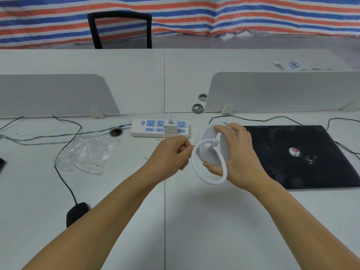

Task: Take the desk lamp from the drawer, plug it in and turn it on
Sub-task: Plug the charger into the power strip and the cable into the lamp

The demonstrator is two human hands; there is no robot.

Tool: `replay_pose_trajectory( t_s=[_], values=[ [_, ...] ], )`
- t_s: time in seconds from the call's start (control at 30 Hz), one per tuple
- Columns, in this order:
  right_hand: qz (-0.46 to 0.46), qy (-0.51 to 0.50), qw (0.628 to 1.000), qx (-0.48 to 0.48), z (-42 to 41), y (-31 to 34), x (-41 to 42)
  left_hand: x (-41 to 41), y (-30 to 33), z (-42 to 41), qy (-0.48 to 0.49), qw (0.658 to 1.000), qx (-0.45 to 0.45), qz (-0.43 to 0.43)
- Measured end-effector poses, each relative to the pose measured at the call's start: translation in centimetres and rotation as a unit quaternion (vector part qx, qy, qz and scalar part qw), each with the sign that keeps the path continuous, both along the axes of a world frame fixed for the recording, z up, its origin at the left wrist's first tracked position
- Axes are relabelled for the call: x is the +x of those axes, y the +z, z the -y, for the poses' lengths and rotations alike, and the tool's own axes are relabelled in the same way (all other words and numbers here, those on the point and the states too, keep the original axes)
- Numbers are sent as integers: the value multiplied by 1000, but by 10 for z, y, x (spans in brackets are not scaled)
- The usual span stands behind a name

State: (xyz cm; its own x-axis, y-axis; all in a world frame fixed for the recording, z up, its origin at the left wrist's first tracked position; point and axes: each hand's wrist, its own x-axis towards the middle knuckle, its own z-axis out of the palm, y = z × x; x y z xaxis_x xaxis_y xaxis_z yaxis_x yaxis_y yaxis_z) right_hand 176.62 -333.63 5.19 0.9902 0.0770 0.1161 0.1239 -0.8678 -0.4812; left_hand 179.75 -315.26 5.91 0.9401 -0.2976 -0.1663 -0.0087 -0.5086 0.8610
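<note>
The white desk lamp (211, 151) is held above the white desk, its round base tilted toward me and its flexible neck curled into a loop in front. My right hand (236, 151) grips the base by its rim, fingers over the top edge and thumb below. My left hand (172, 152) is closed, pinching something thin and white at the loop's left side, apparently the lamp's cable end. A white power strip (144, 131) with blue sockets lies just beyond the hands, a white USB charger (170, 128) plugged into it with a thin white cable rising from it.
A closed black laptop (303, 154) lies right of the lamp. A crumpled clear plastic bag (89, 152) and a black cable leading to a black mouse (77, 212) are on the left. Two grey divider panels (282, 90) stand behind; a black chair (120, 30) is beyond the desk.
</note>
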Motion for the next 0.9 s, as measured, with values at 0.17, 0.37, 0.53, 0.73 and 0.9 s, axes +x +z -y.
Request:
replay_pose_trajectory(
  t_s=[0.17,0.37,0.53,0.73,0.9],
  values=[
    [-3,-4,1000,-13,-3,0,1,1,-2,2,0,1000,12,-10],
    [-18,3,1000,-12,-3,-5,1,3,-10,0,-9,999,7,-36],
    [-29,-19,999,7,-6,-15,2,8,-21,3,-2,1000,23,0],
    [-150,-76,985,-40,6,-59,27,33,-68,14,-62,986,153,27],
    [-233,-116,962,-83,16,-117,39,31,-124,8,-61,958,252,126]
  ],
)
